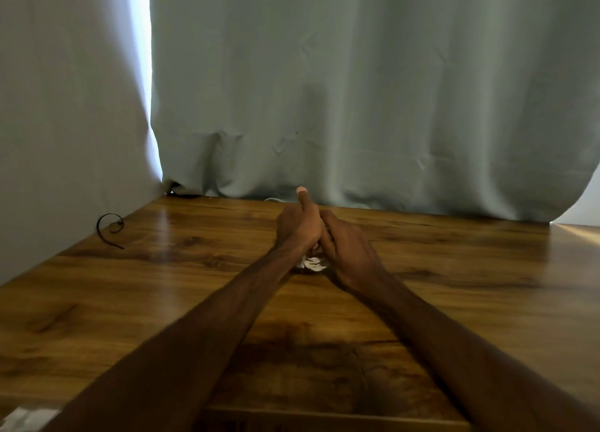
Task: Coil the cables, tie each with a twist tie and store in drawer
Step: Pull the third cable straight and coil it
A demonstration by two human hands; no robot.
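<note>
Around the middle of the worktop [162, 269], somewhat toward its far edge, the left grip [298, 228] and right grip [347, 253] press together around a white cable bundle [313, 263] — only a small patch of it shows between the wrists. Both are curled closed on it, the left thumb raised. To tie it well, I judge one grip should pinch the loops flat while the other twists the tie snug. A black curled strand [110, 228] — perhaps a tie — lies by the left edge, well apart.
</note>
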